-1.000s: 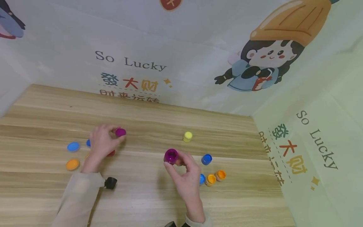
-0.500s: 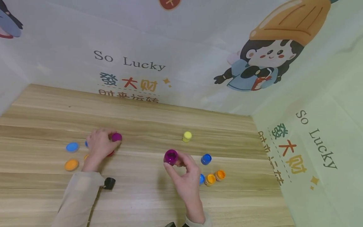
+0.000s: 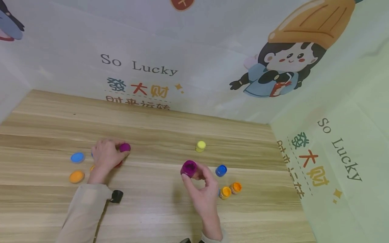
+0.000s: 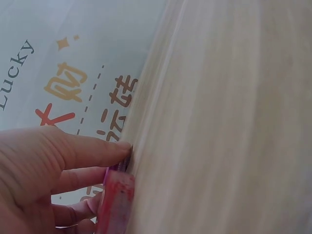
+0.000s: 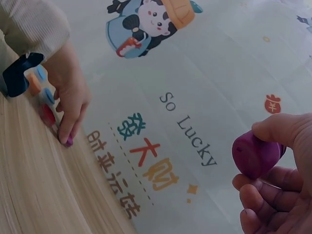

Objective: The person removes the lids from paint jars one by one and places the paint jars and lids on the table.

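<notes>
My left hand pinches a round purple lid between thumb and fingers, low at the wooden table. Beside it lies a red lid, mostly covered by the hand; the left wrist view shows this red lid overlapping the purple one. My right hand holds a small purple paint jar above the table, its uncapped mouth facing the head camera. In the right wrist view, thumb and fingers grip the jar by its sides.
Blue and orange lids lie left of my left hand. To the right stand a yellow jar, a dark blue jar and two orange jars. A printed cloth hangs along the table's back and right edges.
My left hand has come down and slightly left with the purple lid, toward the table. The right hand has shifted a little to the right with the purple jar.
</notes>
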Motion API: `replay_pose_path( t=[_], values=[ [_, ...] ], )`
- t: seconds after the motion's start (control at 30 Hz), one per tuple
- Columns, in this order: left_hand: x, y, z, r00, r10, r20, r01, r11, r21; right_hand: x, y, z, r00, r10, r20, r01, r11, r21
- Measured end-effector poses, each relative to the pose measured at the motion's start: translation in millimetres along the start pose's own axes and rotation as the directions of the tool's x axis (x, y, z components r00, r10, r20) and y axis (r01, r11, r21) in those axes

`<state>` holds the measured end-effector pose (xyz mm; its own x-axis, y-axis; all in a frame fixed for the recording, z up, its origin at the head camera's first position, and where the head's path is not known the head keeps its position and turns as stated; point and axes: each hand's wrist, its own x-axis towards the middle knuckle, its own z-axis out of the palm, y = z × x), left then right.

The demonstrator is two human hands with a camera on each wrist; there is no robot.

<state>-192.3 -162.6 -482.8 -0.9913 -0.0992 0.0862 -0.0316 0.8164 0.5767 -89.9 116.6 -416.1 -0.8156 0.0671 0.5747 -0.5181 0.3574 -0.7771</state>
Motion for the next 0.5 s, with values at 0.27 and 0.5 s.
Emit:
replay_pose_path(
  t=[0.27, 0.5],
  values=[
    [3.6, 17.7, 2.1, 0.999, 0.030, -0.017, -0.030, 1.000, -0.004, -8.1, 8, -28, 0.992, 0.113, -0.059, -0.115, 0.993, -0.031],
    [13.2, 61.1, 19.5, 0.981, 0.187, -0.056, -0.193, 0.972, -0.137, -25.8, 17, -51, 0.963, 0.243, -0.121, -0.255, 0.961, -0.102]
  ],
)
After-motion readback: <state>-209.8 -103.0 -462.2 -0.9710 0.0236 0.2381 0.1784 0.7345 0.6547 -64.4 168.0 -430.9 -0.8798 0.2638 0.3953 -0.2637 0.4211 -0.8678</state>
